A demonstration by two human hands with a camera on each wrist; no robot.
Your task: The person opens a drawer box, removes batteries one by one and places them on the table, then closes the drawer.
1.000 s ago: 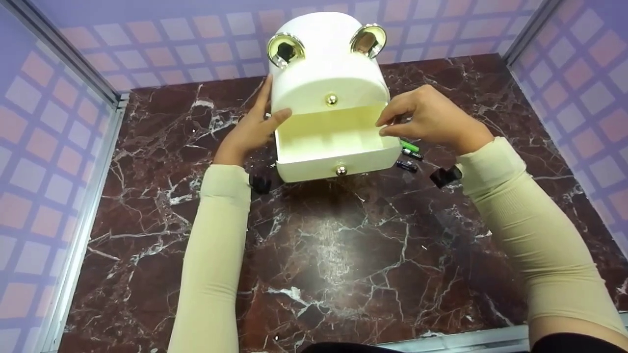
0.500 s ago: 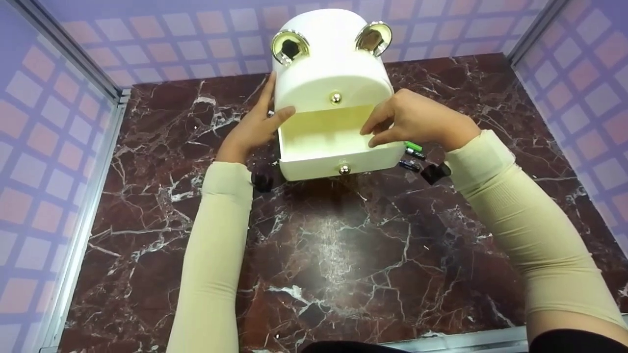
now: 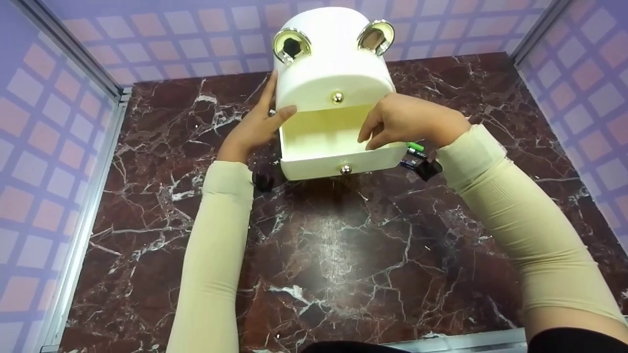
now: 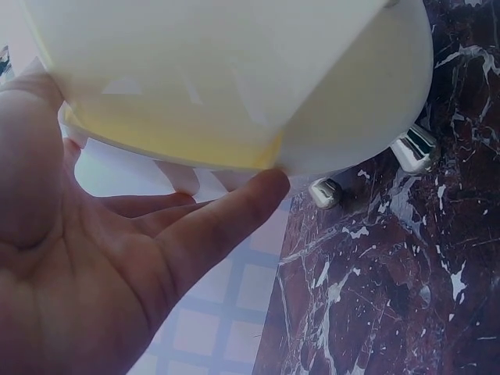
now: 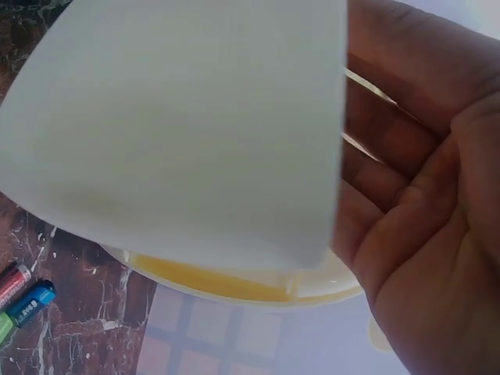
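Note:
A white rounded box (image 3: 333, 49) with two shiny round ear-like parts on top stands at the back middle in the head view. Its lower drawer (image 3: 314, 169) is pulled out, and its inside glows pale yellow. My left hand (image 3: 257, 125) rests along the box's left side, thumb on the front edge and fingers reaching back. Inside the drawer's right part, my right hand (image 3: 409, 120) has its fingers bent downward, with thumb and forefinger tips close together. Whether anything sits between them cannot be seen. In the right wrist view the drawer front (image 5: 180, 141) hides those fingertips.
Several short coloured cylinders, including a green one (image 3: 416, 146) and a blue one (image 5: 35, 301), lie right of the drawer. A round metal knob (image 3: 337, 97) marks the closed upper drawer. The dark marble tabletop (image 3: 333, 274) is bounded by tiled panels.
My right hand has moved left and down from the drawer's right edge into the drawer. The left hand keeps its place on the box.

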